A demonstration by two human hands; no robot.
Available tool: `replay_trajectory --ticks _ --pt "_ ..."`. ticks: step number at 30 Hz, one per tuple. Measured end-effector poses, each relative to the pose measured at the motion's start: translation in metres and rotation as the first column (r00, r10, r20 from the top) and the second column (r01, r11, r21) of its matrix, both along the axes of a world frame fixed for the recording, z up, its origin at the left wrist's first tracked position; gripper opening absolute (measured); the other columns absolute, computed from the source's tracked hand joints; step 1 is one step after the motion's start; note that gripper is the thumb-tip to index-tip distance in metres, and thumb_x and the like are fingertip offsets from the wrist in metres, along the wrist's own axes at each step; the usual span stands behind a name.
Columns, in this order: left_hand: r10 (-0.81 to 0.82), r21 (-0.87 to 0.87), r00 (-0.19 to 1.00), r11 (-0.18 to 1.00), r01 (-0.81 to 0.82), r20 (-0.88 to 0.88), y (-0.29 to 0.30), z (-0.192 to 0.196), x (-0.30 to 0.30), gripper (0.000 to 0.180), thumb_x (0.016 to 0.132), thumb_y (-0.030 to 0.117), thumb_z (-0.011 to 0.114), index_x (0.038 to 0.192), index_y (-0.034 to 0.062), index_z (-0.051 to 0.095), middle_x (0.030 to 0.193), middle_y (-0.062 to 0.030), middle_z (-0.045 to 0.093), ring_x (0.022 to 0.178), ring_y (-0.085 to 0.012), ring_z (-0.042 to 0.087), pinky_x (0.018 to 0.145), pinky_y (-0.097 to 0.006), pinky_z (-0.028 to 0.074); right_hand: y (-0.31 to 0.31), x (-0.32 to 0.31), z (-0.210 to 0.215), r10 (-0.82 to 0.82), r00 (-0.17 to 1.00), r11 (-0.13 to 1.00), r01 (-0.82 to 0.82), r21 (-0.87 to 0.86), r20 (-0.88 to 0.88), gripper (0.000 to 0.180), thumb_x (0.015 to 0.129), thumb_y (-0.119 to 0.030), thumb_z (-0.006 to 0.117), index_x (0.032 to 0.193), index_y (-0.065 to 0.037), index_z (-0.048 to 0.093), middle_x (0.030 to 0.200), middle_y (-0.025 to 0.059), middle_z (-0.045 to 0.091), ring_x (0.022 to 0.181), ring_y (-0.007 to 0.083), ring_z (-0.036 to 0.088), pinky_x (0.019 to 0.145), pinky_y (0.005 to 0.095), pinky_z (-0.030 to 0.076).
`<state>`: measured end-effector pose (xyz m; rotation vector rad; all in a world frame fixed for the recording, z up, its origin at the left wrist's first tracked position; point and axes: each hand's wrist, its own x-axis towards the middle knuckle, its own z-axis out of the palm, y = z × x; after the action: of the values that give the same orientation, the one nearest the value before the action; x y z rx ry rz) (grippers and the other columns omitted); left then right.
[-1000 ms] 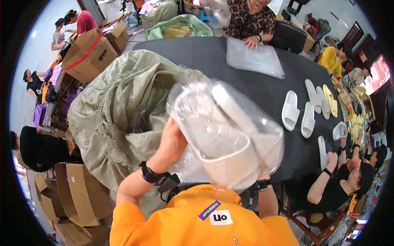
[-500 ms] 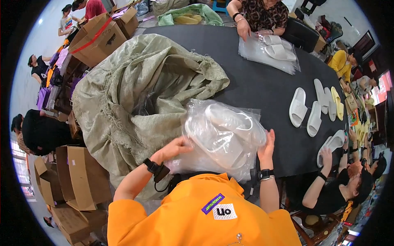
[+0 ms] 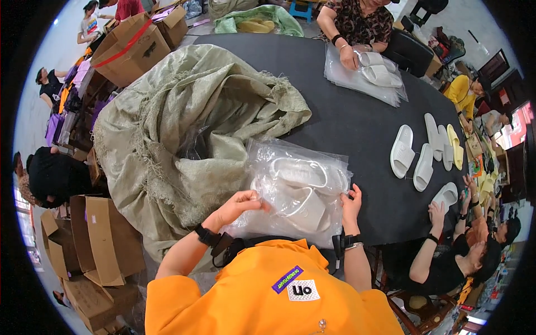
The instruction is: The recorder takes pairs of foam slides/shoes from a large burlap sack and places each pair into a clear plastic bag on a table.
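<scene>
A pair of white slide slippers (image 3: pixel 308 210) lies under glossy film in a clear plastic bag (image 3: pixel 261 154) at the near edge of the table. My left hand (image 3: pixel 239 205) pinches the bag's left side, fingers closed. On the opposite side, my right hand (image 3: pixel 351 204) has its thumb and fingers closed on the bag's right edge. More bag film spreads beneath; how many layers there are I cannot tell. Just beyond my left hand, a large grey-green woven sack (image 3: pixel 167 139) sits slumped, its mouth gaping with some clear film inside.
Loose white, grey and yellow slippers (image 3: pixel 402 152) lie on the dark table (image 3: pixel 346 120) to the right. Across it, a person handles slippers on stacked bags (image 3: pixel 365 86). Another person's hand (image 3: pixel 436 215) holds a white slipper at the right. Cardboard boxes (image 3: pixel 109 240) stand left.
The bagged slippers have settled lower and slightly left, lying flatter. My right hand has shifted left and closed on the bag's edge. Across the table, the person's hand has moved onto the bags.
</scene>
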<state>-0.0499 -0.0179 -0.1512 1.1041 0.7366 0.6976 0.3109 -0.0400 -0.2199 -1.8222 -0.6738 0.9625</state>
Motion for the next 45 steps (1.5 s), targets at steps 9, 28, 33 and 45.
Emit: replay_trajectory --ticks 9,28,33,45 --pt "0.218 -0.677 0.825 0.694 0.244 0.521 -0.003 0.008 0.004 0.042 0.093 0.039 0.032 0.104 0.0045 0.054 0.109 -0.0237 0.057 0.070 -0.0223 0.061 0.066 -0.034 0.048 -0.013 -0.003 -0.025 0.109 0.966 0.991 -0.089 -0.095 0.236 0.054 0.075 -0.005 0.061 0.126 -0.008 0.043 0.112 0.0129 0.049 0.099 0.0236 0.051 0.084 0.0329 0.042" --pt "0.456 0.742 0.587 0.364 0.562 -0.669 0.033 -0.035 0.103 0.038 0.071 0.016 0.057 0.107 0.0094 0.050 0.103 -0.0111 0.049 0.100 -0.0283 0.044 0.088 -0.050 0.033 -0.065 -0.013 0.012 0.352 0.929 0.921 -0.324 -0.215 0.110 0.063 0.077 -0.015 0.061 0.133 -0.004 0.032 0.122 0.0159 0.047 0.095 0.0222 0.055 0.081 0.0348 0.044" --pt "0.324 0.725 0.648 0.315 0.613 -0.689 0.044 -0.064 0.110 0.037 0.068 0.016 0.059 0.104 0.0115 0.052 0.108 -0.0119 0.047 0.106 -0.0336 0.042 0.091 -0.052 0.030 -0.089 -0.006 -0.009 0.377 0.907 0.919 -0.342 -0.195 0.188 0.054 0.074 -0.010 0.064 0.123 -0.002 0.044 0.090 0.0123 0.060 0.079 0.0194 0.059 0.074 0.0308 0.047" --pt "0.170 0.602 0.584 0.353 0.717 -0.794 0.054 -0.061 0.100 0.058 0.063 0.009 0.056 0.120 0.0090 0.046 0.129 -0.0149 0.038 0.125 -0.0335 0.028 0.100 -0.050 0.022 -0.056 0.012 -0.007 0.255 0.944 0.960 -0.222 -0.169 0.208 0.043 0.078 -0.009 0.059 0.120 -0.005 0.048 0.084 0.0073 0.064 0.065 0.0105 0.055 0.061 0.0259 0.045"
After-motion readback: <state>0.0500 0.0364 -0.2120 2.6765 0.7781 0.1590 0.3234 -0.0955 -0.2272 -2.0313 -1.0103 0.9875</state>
